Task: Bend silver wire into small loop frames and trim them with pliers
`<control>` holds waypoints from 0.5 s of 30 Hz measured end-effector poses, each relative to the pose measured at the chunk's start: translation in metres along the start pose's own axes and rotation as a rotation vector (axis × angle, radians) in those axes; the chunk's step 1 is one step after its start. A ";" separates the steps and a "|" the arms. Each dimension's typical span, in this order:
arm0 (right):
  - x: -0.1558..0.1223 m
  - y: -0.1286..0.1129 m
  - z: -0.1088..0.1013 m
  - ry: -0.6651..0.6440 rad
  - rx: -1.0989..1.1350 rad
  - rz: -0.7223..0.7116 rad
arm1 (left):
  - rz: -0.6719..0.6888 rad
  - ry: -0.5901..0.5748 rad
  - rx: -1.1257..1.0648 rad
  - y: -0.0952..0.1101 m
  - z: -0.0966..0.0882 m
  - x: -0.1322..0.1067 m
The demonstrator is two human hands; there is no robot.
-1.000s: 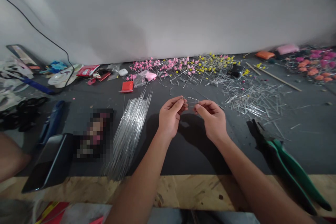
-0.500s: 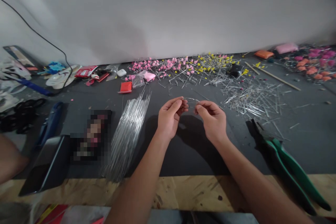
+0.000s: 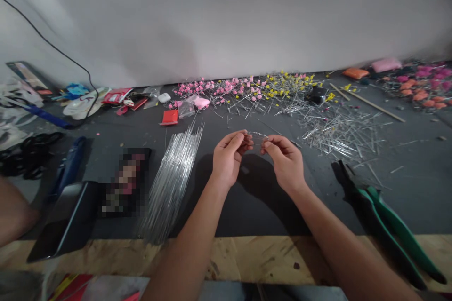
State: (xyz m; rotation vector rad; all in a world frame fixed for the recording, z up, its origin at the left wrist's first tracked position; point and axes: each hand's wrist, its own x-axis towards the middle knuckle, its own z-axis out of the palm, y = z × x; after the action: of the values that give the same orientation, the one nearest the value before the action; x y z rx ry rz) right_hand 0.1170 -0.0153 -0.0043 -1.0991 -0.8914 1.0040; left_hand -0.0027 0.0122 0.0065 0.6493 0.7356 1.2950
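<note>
Centrally, both hands (image 3: 226, 162) pinch a thin wire (image 3: 258, 134), flanked by a wire bundle (image 3: 176, 174) and green-handled pliers (image 3: 393, 225)

Dim, greyish light casts soft shadows on the surface (image 3: 247, 218) beneath the hands (image 3: 226, 162); glare streaks the wire bundle (image 3: 175, 183), and edges look stretched and blurry.

"Any lettering legible on the table (image 3: 257, 218)?"

"None can be read. A red packet (image 3: 116, 95) toward the wall bears pale marks, too small and blurred to make out."

"And the flat package (image 3: 30, 77) at far left?"

"Its face is too unclear to read."

"The dark rectangular object (image 3: 125, 178) beside the wires (image 3: 173, 183)?"

"Coarse pixel blocks cover it; neither word nor number shows through."
</note>
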 end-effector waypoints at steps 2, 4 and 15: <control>0.000 0.000 0.000 0.001 -0.017 0.002 | 0.001 0.001 -0.003 0.000 0.000 0.000; 0.001 0.000 0.001 -0.002 -0.001 0.013 | 0.000 0.002 -0.008 0.000 0.000 0.000; 0.002 0.005 -0.003 -0.057 0.128 0.080 | -0.054 -0.014 -0.010 0.000 -0.002 0.000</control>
State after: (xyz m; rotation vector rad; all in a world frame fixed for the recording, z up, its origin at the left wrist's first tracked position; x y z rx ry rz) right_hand 0.1194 -0.0137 -0.0099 -1.0084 -0.8224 1.1482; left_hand -0.0043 0.0122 0.0051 0.6264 0.7300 1.2428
